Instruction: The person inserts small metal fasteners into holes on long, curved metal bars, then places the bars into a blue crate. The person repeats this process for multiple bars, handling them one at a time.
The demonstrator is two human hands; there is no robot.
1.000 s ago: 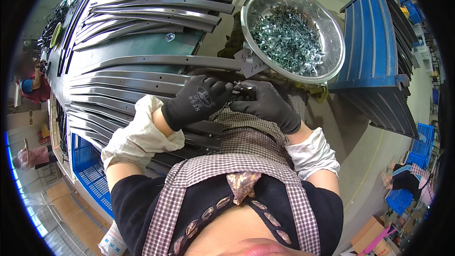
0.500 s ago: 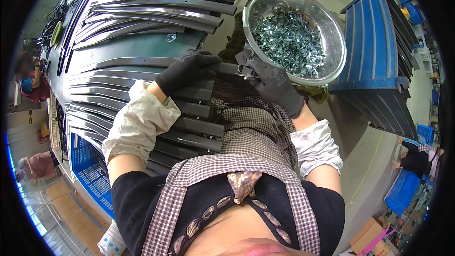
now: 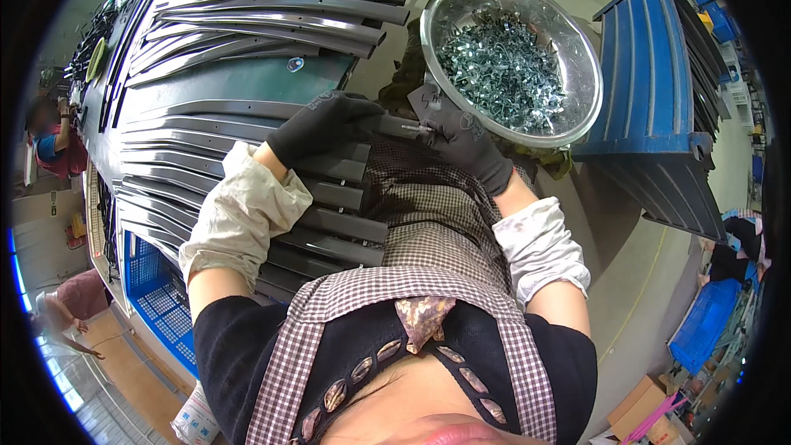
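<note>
My left hand (image 3: 325, 128), in a black glove, is closed round a dark grey strip (image 3: 395, 125) near its right end. That end sticks out between my two hands. My right hand (image 3: 468, 144), also gloved in black, pinches a small metal clip at the strip's tip; the fingers hide most of the clip. Just beyond the right hand stands a big metal bowl (image 3: 587, 119) heaped with small shiny metal clips (image 3: 503, 70). Under and beside my left arm lie several similar dark strips (image 3: 177, 136) in a row on a green-topped table (image 3: 239, 82).
More dark strips (image 3: 280, 8) lie stacked on the table's far side. A blue ribbed metal bin (image 3: 643, 66) stands right of the bowl. On the left is a blue plastic crate (image 3: 152, 297). Two other people (image 3: 53, 140) are at the far left.
My right hand has moved slightly left, bringing the clip onto the strip's end, and its fingers now cover more of the clip. The left hand has barely moved.
</note>
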